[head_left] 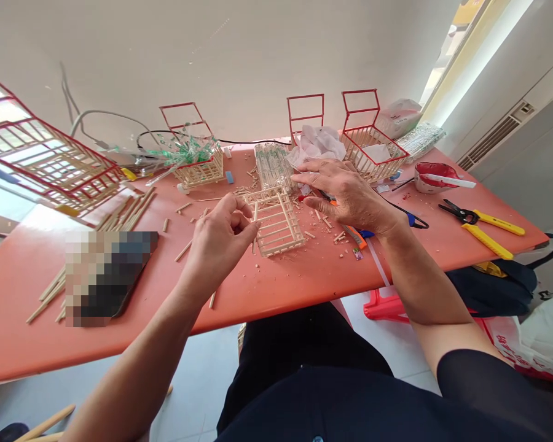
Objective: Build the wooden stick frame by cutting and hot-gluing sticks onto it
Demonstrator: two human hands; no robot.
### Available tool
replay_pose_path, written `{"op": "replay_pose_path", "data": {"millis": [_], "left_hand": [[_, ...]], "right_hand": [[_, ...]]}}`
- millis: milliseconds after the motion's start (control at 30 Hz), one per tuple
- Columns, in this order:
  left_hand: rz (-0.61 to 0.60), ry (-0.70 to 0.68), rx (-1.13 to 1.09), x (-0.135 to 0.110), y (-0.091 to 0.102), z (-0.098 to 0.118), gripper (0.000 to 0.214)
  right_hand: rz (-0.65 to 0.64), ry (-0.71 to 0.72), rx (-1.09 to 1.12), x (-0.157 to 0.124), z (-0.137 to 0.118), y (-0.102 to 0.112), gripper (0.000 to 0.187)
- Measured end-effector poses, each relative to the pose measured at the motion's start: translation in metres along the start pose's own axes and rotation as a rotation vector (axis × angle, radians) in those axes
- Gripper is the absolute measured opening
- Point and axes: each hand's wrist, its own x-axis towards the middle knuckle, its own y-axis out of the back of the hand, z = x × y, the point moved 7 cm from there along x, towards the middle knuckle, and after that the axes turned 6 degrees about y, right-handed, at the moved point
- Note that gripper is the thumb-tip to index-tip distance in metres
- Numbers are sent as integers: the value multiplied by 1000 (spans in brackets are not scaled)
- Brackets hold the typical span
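Observation:
A small frame of pale wooden sticks, with crossbars like a ladder, lies on the orange table in front of me. At its left edge is my left hand, thumb and fingers curled together in a pinch. Whether they grip the frame's edge or a small piece is hidden. My right hand hovers palm down to the right of the frame, fingers stretched and apart, holding nothing. Beneath it lie orange-handled pliers, partly covered, among short cut stick pieces.
Behind stand stick baskets with red handles, one holding green-and-clear plastic, another further right. Clear-wrapped bundles lie between. At right are a red-stained cup and yellow-handled pliers. A blurred phone and loose sticks lie left.

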Motion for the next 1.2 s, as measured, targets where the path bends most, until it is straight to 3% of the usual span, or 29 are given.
{"op": "replay_pose_path", "data": {"millis": [533,767,967,1200], "left_hand": [[-17,-43,413,4,-2,30,13],[-13,-82,386,5,-5,23,14],[10,-29,384,6,-6,15,20],[47,-64,298,2,-4,16,23]], "right_hand": [[-43,-24,36,1,-5,-3,45],[-73,-28,81,2,-7,-3,44],[-60,-16,71,2,-6,-4,44],[37,-29,14,-1,2,11,44]]}}
